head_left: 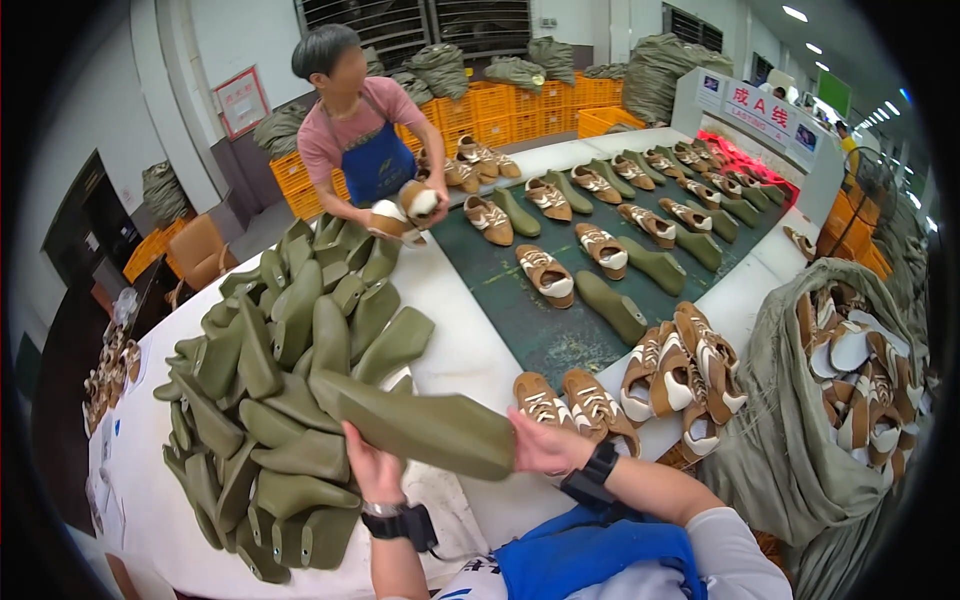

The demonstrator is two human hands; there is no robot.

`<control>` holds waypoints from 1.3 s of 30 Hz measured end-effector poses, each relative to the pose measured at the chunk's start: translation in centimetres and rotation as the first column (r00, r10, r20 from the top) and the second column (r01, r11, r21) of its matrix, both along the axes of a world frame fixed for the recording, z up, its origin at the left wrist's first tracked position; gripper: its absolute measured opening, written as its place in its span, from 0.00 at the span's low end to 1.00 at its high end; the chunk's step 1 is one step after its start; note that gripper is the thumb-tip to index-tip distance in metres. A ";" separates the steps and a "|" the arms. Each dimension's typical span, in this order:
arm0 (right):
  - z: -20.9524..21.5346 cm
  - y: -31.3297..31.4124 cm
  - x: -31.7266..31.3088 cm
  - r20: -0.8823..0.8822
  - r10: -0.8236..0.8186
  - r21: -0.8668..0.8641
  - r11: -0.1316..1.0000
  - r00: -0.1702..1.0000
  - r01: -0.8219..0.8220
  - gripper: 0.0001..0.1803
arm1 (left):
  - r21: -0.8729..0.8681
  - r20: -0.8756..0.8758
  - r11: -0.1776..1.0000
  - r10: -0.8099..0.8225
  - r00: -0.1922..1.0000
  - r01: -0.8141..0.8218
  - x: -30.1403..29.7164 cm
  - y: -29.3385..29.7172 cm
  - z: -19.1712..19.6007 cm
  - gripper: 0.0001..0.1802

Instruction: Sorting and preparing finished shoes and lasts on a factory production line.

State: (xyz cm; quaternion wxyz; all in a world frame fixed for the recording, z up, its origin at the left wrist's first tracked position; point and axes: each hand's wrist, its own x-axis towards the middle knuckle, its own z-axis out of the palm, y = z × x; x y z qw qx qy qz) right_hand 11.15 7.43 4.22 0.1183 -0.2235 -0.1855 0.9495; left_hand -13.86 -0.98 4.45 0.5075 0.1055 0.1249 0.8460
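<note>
An olive-green shoe last (430, 425) is held level between my two hands above the white table. My left hand (375, 467) supports it from below near its toe half, the fingers partly hidden behind it. At the other end, my right hand (545, 445) grips the last with fingers closed on it. To the left lies a big heap of similar green lasts (275, 400). Close beyond my right hand stand brown sneakers with white stripes and laces (590, 400), and more such sneakers (690, 370) are bunched further right.
A green conveyor belt (480, 290) carries rows of sneakers and lasts. Across the table, a co-worker in a blue apron (375, 170) holds sneakers. A large grey-green sack (770, 450) of sneakers stands at right. Orange crates (500, 105) line the back; a fan (862, 190) stands far right.
</note>
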 end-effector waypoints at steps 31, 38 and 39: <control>-11.5 21.8 2.7 0.679 -0.701 0.583 0.335 0.218 -0.740 0.17 | -0.443 -0.718 0.483 -0.696 -0.024 -0.755 -2.5 -2.7 -8.1 0.52; -10.3 21.0 2.4 0.734 -0.624 0.560 0.333 0.269 -0.759 0.22 | -0.695 -0.258 0.716 -0.334 0.907 0.066 2.7 -4.8 -10.0 0.36; -10.0 20.9 2.5 0.754 -0.578 0.554 0.301 0.314 -0.776 0.24 | -0.682 -0.239 0.727 -0.324 0.915 0.080 3.7 -5.1 -10.7 0.37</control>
